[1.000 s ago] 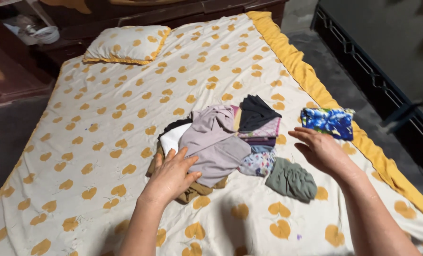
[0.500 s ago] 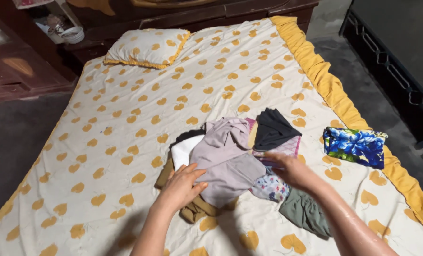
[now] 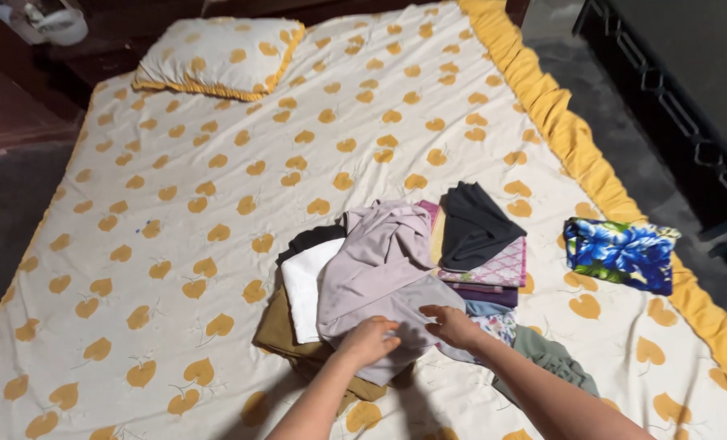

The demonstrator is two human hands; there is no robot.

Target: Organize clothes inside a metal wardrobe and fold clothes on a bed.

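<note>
Now both hands are gripping the mauve garment (image 3: 380,265), which is lying on top of the pile of clothes in the lower middle of the bed. The left hand (image 3: 369,341) is curling its fingers closed on the near edge of that cloth, and the right hand (image 3: 453,324) is pinching the same edge just beside it, so the two hands are nearly touching.

Under the mauve garment, on its left, a white folded cloth (image 3: 302,285) is showing, with a black piece (image 3: 310,239) behind it and a brown garment (image 3: 275,330) lying lowest. To its right a dark charcoal cloth (image 3: 471,224) is resting on a pink patterned cloth (image 3: 498,269). A grey-green garment (image 3: 552,358) is lying near the right forearm.

Well to the right of the mauve garment, a blue flowered folded cloth (image 3: 622,254) is sitting alone near the yellow frilled edge (image 3: 575,138) of the leaf-printed bedsheet (image 3: 217,220). Far behind it, a matching pillow (image 3: 217,57) is lying at the head of the bed.
</note>
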